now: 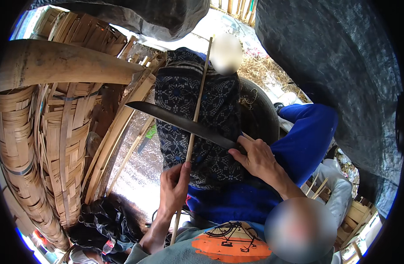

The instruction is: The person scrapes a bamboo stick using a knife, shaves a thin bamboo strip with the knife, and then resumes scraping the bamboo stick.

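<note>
My left hand (pixel 174 188) is closed round a long thin bamboo strip (pixel 200 99), which slants up and away over my lap. In my right hand (pixel 256 159) is a machete (pixel 180 120), its grip mostly hidden by my fingers. The dark blade runs leftward across the strip, touching or nearly touching it; the exact contact is hard to tell. Under both lies a dark patterned cloth (pixel 175 94) spread over my lap, above my blue trousers (pixel 299 127).
Woven bamboo panels (pixel 63 145) and a thick bamboo pole (pixel 70 64) crowd the left side. A green-handled knife (pixel 148 137) lies on the ground beside the cloth. Behind it sits a black tyre (pixel 261 103). Dark plastic sheeting (pixel 338 66) hangs at the right; black fabric (pixel 107 222) lies lower left.
</note>
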Tool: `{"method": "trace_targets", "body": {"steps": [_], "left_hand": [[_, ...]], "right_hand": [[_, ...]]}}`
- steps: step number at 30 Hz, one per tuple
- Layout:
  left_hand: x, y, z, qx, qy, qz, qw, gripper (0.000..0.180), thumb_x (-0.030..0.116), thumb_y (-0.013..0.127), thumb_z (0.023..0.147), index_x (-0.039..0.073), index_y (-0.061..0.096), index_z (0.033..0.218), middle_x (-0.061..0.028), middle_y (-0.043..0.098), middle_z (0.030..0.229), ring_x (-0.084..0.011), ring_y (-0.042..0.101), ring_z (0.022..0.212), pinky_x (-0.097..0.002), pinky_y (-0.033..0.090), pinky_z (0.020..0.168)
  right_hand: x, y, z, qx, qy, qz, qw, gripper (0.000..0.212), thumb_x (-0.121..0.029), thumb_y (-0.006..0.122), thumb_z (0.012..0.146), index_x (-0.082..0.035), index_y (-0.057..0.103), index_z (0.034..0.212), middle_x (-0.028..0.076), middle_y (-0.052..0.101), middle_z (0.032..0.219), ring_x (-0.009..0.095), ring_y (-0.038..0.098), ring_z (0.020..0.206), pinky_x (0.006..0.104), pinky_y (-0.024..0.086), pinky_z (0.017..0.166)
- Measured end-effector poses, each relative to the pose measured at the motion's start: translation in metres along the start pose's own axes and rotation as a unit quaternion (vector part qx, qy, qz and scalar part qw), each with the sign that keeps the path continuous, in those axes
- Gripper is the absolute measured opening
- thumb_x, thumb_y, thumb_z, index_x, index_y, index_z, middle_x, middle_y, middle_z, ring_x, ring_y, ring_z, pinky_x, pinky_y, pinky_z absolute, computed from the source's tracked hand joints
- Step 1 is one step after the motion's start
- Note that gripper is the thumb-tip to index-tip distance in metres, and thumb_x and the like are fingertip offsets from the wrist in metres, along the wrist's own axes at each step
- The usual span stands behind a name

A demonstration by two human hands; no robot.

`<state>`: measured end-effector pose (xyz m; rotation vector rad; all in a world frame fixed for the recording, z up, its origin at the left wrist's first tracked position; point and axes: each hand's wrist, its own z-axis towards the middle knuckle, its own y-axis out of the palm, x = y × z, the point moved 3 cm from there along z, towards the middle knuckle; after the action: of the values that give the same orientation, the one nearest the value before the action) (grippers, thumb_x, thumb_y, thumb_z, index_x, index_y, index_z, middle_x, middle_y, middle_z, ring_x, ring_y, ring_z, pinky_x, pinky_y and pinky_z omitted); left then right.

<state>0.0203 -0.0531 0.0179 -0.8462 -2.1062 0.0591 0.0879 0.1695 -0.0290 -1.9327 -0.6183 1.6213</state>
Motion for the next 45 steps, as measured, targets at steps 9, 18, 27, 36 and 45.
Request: {"method": "trace_targets", "body": {"steps": [9, 18, 27, 36, 45], "left_hand": [[0.01, 0.007, 0.03, -0.029, -0.03, 0.029, 0.999, 0.053, 0.038, 0.046, 0.1, -0.003, 0.055, 0.067, -0.002, 0.046, 0.05, -0.0096, 0.052, 0.047, -0.0273, 0.037, 0.045], [0.012, 0.012, 0.027, -0.017, -0.019, 0.014, 1.0, 0.051, 0.035, 0.047, 0.101, 0.001, 0.052, 0.063, 0.003, 0.041, 0.049, -0.0052, 0.039, 0.043, -0.0252, 0.028, 0.041], [0.007, -0.002, -0.007, -0.001, -0.036, -0.061, 0.998, 0.047, 0.031, 0.048, 0.101, 0.003, 0.05, 0.064, 0.0058, 0.04, 0.053, -0.0022, 0.033, 0.049, -0.0248, 0.024, 0.044], [0.076, -0.013, -0.012, -0.005, 0.025, 0.039, 0.999, 0.048, 0.029, 0.048, 0.1, 0.0, 0.053, 0.063, 0.0024, 0.041, 0.049, -0.0046, 0.036, 0.047, -0.0262, 0.026, 0.043], [0.022, 0.008, 0.033, 0.005, -0.016, 0.023, 1.0, 0.053, 0.037, 0.047, 0.1, 0.002, 0.05, 0.061, 0.0043, 0.037, 0.047, -0.0042, 0.036, 0.043, -0.0256, 0.024, 0.042]], "right_hand": [[0.008, -0.01, 0.015, 0.011, 0.043, 0.038, 0.998, 0.031, -0.028, 0.059, 0.094, -0.001, 0.056, 0.079, 0.015, 0.052, 0.047, 0.032, 0.058, 0.043, 0.0375, 0.041, 0.038], [0.0, 0.002, -0.006, -0.005, 0.08, 0.015, 0.997, 0.04, -0.036, 0.061, 0.092, -0.001, 0.057, 0.075, 0.013, 0.054, 0.052, 0.029, 0.059, 0.045, 0.0369, 0.045, 0.041], [-0.005, 0.005, 0.011, 0.015, 0.066, -0.027, 0.997, 0.048, -0.046, 0.061, 0.09, -0.002, 0.055, 0.072, 0.013, 0.055, 0.055, 0.029, 0.061, 0.047, 0.0378, 0.047, 0.041], [-0.03, -0.058, 0.029, 0.045, 0.044, -0.039, 0.997, 0.042, -0.042, 0.062, 0.091, -0.006, 0.054, 0.073, 0.01, 0.054, 0.045, 0.03, 0.062, 0.045, 0.0359, 0.046, 0.039], [0.013, -0.017, 0.035, 0.027, 0.058, -0.022, 0.998, 0.042, -0.038, 0.063, 0.091, -0.002, 0.057, 0.069, 0.018, 0.053, 0.046, 0.037, 0.06, 0.048, 0.0417, 0.048, 0.041]]}}
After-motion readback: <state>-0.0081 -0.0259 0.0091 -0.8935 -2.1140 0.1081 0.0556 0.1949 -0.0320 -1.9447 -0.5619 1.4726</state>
